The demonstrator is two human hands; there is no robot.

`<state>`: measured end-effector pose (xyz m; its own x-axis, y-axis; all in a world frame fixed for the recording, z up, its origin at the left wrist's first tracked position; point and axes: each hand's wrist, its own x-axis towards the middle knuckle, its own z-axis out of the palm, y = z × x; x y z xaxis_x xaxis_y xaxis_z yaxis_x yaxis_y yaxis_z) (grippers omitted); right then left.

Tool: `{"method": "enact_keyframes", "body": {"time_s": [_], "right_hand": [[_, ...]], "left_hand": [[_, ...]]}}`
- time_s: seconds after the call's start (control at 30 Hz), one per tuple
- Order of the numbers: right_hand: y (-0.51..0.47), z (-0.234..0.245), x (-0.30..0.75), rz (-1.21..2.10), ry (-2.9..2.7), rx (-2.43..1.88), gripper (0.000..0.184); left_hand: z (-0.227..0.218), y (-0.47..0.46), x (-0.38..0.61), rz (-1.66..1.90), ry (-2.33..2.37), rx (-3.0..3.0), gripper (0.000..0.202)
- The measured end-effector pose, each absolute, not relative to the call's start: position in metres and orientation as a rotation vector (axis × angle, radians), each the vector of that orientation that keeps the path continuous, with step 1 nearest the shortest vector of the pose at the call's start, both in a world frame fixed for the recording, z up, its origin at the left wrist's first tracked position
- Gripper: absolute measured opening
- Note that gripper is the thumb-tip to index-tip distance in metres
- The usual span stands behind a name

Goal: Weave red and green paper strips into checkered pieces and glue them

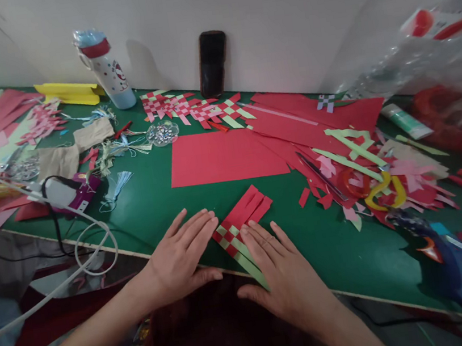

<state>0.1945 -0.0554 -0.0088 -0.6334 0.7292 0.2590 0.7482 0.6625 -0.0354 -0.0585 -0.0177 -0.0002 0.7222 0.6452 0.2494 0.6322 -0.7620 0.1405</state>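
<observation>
Because loose paper strips [256,207] can slip, the weave [237,219] is best kept flat under light, even pressure, its checks [228,238] snug and square. It lies on the table [332,250] between the hands: the right hand [275,258], fingers loosely spread, rests over its near right side, gripping nothing; the left hand [182,254], flat and empty, points at its left edge, contact unclear.

- No legible text anywhere.
- Bottle [116,77]: printed figure plus dots, no readable lettering.
- Clear plastic bag [444,22]: red-and-white print, can't make out words.
- White-and-green tube [407,120]: label too blurred.
- Blue tool [450,262]: pale sticker, unreadable.
</observation>
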Motion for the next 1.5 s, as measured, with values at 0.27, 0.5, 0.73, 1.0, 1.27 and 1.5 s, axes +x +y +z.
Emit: {"method": "enact_keyframes", "body": {"time_s": [0.27,0.5,0.73,1.0,1.27,1.5], "right_hand": [[-0.066,-0.003,0.203,-0.048,-2.735,-1.064,0.072],[-0.069,0.002,0.205,-0.012,-2.5,-1.057,0.045],[-0.088,0.001,0.177,-0.104,-2.332,-1.129,0.025],[-0.093,-0.02,0.171,-0.153,-2.384,-1.292,0.031],[-0.1,-0.013,0.184,-0.093,-2.332,-1.219,0.036],[-0.095,-0.007,0.184,-0.05,-2.272,-1.202,0.035]], "left_hand": [[-0.006,-0.033,-0.055,0.428,0.938,2.898,0.073],[-0.012,-0.028,-0.054,0.421,0.9,2.946,0.063],[-0.013,-0.028,-0.054,0.481,0.864,2.897,0.067],[-0.013,-0.031,-0.055,0.478,0.837,2.875,0.068],[-0.006,-0.029,-0.059,0.467,0.785,2.776,0.065],[-0.005,-0.029,-0.045,0.49,0.782,2.75,0.042]]}}
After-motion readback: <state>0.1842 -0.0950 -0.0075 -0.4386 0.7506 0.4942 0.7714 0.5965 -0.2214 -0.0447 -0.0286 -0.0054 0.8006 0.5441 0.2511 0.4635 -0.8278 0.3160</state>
